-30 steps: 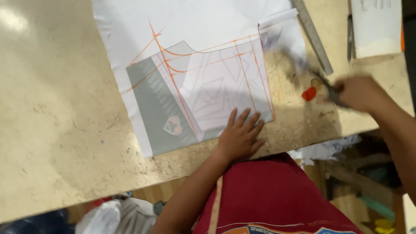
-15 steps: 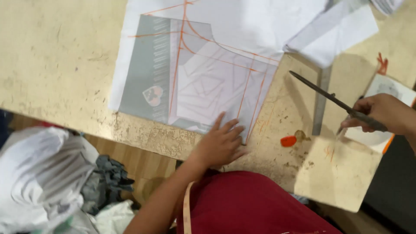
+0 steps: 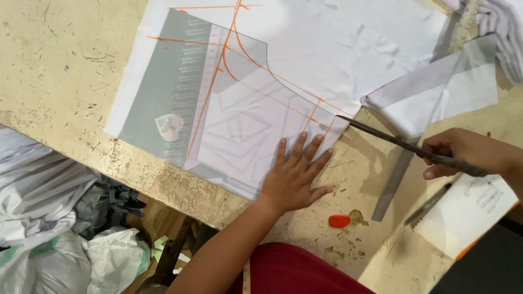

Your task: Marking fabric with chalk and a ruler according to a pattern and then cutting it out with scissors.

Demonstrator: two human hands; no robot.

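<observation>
My left hand (image 3: 295, 175) lies flat, fingers spread, on the near corner of a white fabric sheet (image 3: 305, 65) marked with orange chalk lines. A grey printed paper pattern (image 3: 180, 103) shows through the fabric. My right hand (image 3: 468, 153) grips the handles of long dark scissors (image 3: 381, 136). Their blades are together, and the tip touches the fabric's right edge just above my left fingers.
A metal ruler (image 3: 393, 182) lies on the worn tan table (image 3: 60, 71) under the scissors. An orange chalk piece (image 3: 339, 220) sits near the table's front edge. A white notepad (image 3: 474, 212) and a pen (image 3: 427, 205) lie at the right. Folded white cloth (image 3: 441, 98) and bagged fabric (image 3: 49, 218) are nearby.
The view has swung closer and to the left. My right hand has brought the scissors leftward until the tip meets the fabric's edge. My left hand stays pressed on the fabric.
</observation>
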